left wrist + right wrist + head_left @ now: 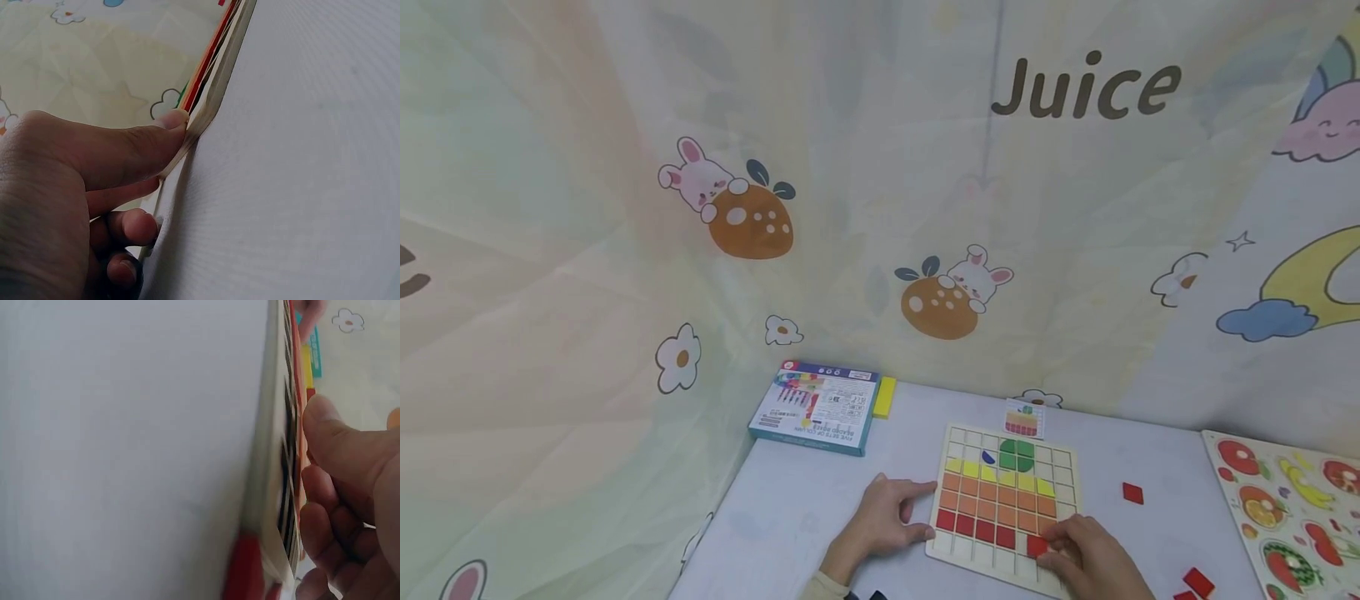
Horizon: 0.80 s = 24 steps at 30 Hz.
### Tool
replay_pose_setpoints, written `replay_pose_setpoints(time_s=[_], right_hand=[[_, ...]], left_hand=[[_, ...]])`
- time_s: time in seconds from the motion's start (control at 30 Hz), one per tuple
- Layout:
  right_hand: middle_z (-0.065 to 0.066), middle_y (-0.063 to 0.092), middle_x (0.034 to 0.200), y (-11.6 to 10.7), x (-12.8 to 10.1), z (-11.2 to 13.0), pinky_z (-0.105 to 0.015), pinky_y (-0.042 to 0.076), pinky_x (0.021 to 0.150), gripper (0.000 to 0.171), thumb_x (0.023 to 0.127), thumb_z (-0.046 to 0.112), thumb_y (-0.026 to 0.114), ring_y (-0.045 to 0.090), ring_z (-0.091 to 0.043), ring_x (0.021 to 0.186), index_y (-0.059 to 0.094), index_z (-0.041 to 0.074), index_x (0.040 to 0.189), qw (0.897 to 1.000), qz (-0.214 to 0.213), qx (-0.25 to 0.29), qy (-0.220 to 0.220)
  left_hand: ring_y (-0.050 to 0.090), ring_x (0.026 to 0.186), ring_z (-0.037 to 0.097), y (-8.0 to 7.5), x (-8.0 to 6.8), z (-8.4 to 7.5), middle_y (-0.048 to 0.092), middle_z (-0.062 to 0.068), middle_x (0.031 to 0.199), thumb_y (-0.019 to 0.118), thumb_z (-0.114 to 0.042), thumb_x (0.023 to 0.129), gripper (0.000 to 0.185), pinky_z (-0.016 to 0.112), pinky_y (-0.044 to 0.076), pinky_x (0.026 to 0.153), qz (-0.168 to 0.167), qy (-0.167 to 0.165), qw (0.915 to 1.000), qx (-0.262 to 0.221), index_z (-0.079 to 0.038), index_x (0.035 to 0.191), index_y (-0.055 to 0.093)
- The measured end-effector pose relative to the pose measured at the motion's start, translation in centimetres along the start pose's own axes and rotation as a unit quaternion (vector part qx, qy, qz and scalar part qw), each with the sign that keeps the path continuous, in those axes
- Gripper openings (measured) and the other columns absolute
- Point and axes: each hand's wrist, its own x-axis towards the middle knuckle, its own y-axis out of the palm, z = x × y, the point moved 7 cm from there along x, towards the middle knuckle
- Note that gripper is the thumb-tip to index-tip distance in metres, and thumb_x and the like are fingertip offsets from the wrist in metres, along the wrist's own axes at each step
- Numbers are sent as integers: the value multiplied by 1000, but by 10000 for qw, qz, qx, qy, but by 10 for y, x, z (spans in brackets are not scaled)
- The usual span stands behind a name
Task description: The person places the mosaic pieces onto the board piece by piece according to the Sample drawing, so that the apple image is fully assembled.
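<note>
A wooden grid board [1067, 475] lies on the table, filled with rows of red, orange and yellow tiles plus a green shape [1017, 455] and a small blue piece [988, 457]. My left hand [883, 512] touches the board's left edge with its extended index finger and its thumb; the other fingers are bent. At the right end of the red row, my right hand [1093, 558] pinches a red square tile [1036, 546] between thumb and fingers. A bare cell separates that tile from the other red ones. In the right wrist view the pinched tile is mostly hidden.
A picture card [1025, 418] sits at the board's far edge. Loose red tiles [1132, 493] [1198, 582] lie to the right, beside a fruit puzzle board [1285, 508]. Back left are a flat box [816, 407] and a yellow item [884, 397]. Printed fabric [850, 208] hangs behind.
</note>
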Motion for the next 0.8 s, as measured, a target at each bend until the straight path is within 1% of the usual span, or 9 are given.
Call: replay_pose_setpoints(time_s=[0.13,0.2,0.3,0.43,0.53,0.63,0.7,0.8], right_hand=[[7,66,97,2,1,5,-33,56,81,39,81,42,90,56,-12,89,76,16,106,9997,-146,-158,-105],[8,67,97,2,2,6,-34,56,82,37,81,41,91,57,-11,89,76,17,105,9996,-192,-160,-99],[8,68,97,3,3,9,-35,56,82,38,80,41,91,58,-11,89,76,17,105,9997,-210,-98,-111],[8,67,94,5,4,11,-32,56,81,37,80,39,92,58,-11,89,77,16,105,9996,-199,-64,-182],[9,67,92,5,3,12,-29,55,80,36,79,37,93,57,-11,88,77,18,105,9995,-231,-85,-215],[9,67,95,3,1,12,-26,55,79,36,80,37,92,59,-11,89,77,18,107,9993,-304,-27,-199],[10,67,96,2,-1,12,-24,54,79,32,82,34,91,59,-9,90,76,19,107,9994,-324,62,-130],[10,67,95,2,-1,12,-22,53,79,26,85,30,89,59,-9,90,76,20,104,9993,-320,152,-140]], left_hand=[[39,55,2,0,0,0,48,-17,59,90,-39,77,63,26,26,68,-21,-2,10000,2,-35,137,72],[39,55,2,0,0,0,48,-17,59,90,-39,77,63,26,26,68,-21,6,10000,4,-35,137,72],[38,55,2,-1,-1,-2,48,-17,59,90,-39,77,62,26,26,68,-14,20,10000,-12,-34,137,72],[37,55,1,-2,-1,-3,47,-17,58,90,-40,77,62,25,26,67,-13,60,10000,-30,-33,137,72],[36,54,2,-2,-1,-3,47,-17,58,90,-41,77,62,25,26,67,11,59,10000,-74,-34,137,72],[37,55,2,-1,-1,-3,47,-17,58,90,-41,77,62,25,26,67,41,42,9999,-100,-34,137,72],[37,55,3,-1,-1,-3,48,-17,58,90,-42,77,63,25,26,67,63,9,9999,-98,-35,137,72],[37,55,3,-1,-1,-2,48,-17,59,90,-42,77,63,25,26,68,80,-37,9999,-80,-35,137,72]])
